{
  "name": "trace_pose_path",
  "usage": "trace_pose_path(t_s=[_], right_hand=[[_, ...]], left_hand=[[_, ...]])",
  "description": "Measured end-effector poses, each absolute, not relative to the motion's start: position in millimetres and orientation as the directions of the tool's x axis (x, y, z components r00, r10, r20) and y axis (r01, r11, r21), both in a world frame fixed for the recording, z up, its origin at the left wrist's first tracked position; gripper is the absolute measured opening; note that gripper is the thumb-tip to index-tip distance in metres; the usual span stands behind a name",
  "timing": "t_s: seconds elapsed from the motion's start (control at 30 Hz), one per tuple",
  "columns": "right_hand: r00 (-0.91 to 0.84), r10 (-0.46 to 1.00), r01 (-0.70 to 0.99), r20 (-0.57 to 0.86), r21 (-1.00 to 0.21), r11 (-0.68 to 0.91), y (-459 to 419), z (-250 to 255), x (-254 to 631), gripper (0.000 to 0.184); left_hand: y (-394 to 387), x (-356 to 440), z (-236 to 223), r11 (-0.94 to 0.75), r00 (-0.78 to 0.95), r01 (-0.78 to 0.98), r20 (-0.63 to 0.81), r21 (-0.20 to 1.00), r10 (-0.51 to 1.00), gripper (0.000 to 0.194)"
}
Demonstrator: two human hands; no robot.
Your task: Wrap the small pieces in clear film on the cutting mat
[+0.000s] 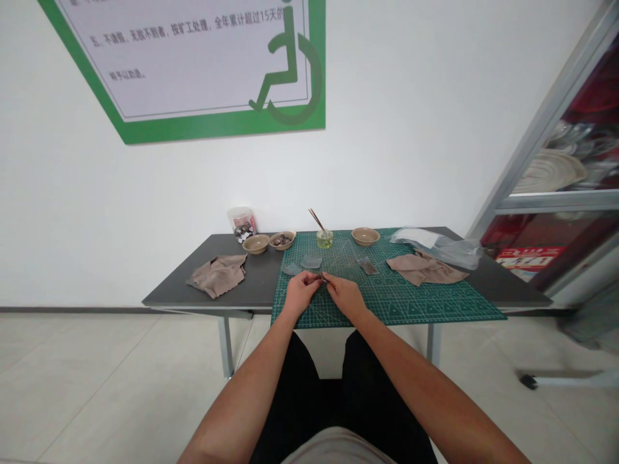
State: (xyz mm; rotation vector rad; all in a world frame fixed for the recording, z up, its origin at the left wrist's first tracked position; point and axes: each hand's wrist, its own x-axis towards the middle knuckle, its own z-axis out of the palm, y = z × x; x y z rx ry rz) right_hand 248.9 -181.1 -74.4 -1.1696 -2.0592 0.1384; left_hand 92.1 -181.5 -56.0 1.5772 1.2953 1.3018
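Observation:
My left hand (pixel 302 291) and my right hand (pixel 344 295) meet over the front of the green cutting mat (pixel 406 312). Between the pinched fingertips of both is a small dark piece (pixel 320 277), too small to name and mostly covered by the fingers. Just beyond my left hand lie greyish translucent squares (pixel 311 261). Past my right hand is another clear square with something brownish on it (pixel 368 265). Farther back stands a small glass jar (pixel 325 240) of yellowish liquid, with thin brown sticks (pixel 316 219) leaning out of it.
On the grey table (pixel 256 287) at left are a brown cloth (pixel 218 276), a tan bowl (pixel 256 243), a bowl of dark pieces (pixel 282 240) and a plastic tub (pixel 242 223). Right of the jar are another bowl (pixel 365 236), a second cloth (pixel 425 268) and a plastic bag (pixel 452 250).

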Motion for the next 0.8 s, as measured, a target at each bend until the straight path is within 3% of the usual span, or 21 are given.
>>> trace_pose_path(t_s=[0.17, 0.4, 0.63, 0.8], right_hand=[[-0.195, 0.816, 0.672, 0.545, -0.531, 0.515, -181, -69, 251, 0.031], [-0.042, 0.882, 0.559, 0.469, -0.721, 0.409, -182, -64, 250, 0.013], [-0.176, 0.842, 0.476, 0.510, -0.705, 0.526, -180, -66, 249, 0.008], [-0.150, 0.820, 0.430, 0.553, -0.710, 0.557, -177, -67, 249, 0.007]], left_hand=[[-184, 94, -51, -0.230, -0.039, 0.153, 0.238, 0.961, 0.970, 0.020], [-176, 93, -56, -0.289, -0.001, 0.185, 0.294, 0.939, 0.956, 0.014], [-172, 93, -62, -0.309, 0.030, 0.155, 0.308, 0.938, 0.951, 0.019], [-175, 93, -59, -0.336, 0.065, 0.213, 0.330, 0.917, 0.942, 0.020]])
